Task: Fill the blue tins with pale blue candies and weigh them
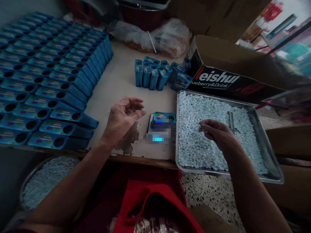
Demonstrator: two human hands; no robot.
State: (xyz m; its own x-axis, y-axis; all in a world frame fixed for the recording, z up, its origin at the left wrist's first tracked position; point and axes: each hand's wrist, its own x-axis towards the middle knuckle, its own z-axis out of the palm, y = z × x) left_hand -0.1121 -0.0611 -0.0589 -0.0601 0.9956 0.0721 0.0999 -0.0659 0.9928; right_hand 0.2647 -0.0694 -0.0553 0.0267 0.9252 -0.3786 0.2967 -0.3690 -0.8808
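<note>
My left hand [122,116] hovers over the worn table, thumb apart from the curled fingers and nothing visible between them. Just right of it a blue candy tin [161,116] with a dark round opening stands at a flat object [151,124] that is partly blurred out. Over a metal tray [178,129] of small pale blue and white candies [196,149], my right hand [216,129] has its fingertips pressed together. Whatever they pinch, if anything, is too small to make out. A grey metal strip [231,121] lies on the candies beyond that hand.
Many blue tins [48,77] stand in tight rows on the left. Several more tins [154,76] stand at the back, beside a printed cardboard box [233,77]. Clear plastic bags [170,37] lie behind. Below left is a round container of candies [48,178]; a red bag [136,194] hangs in front.
</note>
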